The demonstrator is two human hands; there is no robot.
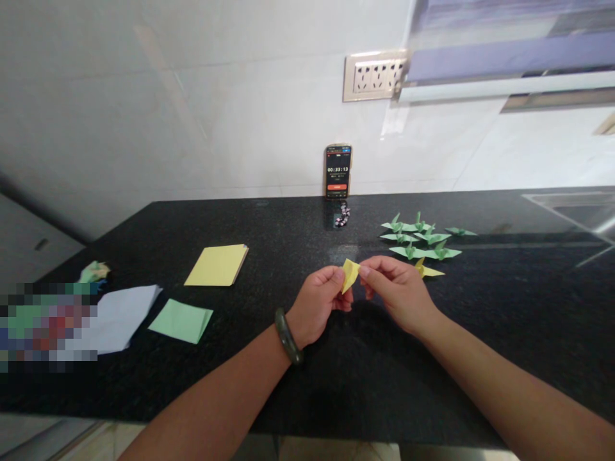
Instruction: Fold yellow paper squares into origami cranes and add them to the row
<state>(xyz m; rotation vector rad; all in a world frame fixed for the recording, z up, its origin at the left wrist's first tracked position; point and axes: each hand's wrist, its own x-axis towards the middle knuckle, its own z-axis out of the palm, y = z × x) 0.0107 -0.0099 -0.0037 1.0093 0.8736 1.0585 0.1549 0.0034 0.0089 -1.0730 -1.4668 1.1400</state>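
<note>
A small piece of folded yellow paper [350,274] is held just above the dark countertop. My left hand [321,296], below a dark green bangle [289,337] on the wrist, pinches its left side between thumb and fingers. The thumb and forefinger of my right hand [401,288] grip its upper right corner. Right behind my right hand lies a yellow paper crane [428,269], partly hidden by that hand. Several green paper cranes [425,251] are grouped just beyond it.
A phone [338,171] showing a timer leans on the wall, a beaded strap [343,216] before it. To the left lie a yellow paper stack [218,266], green paper [181,321], white sheets [129,317] and a pixelated patch. A sink edge [571,221] is at right.
</note>
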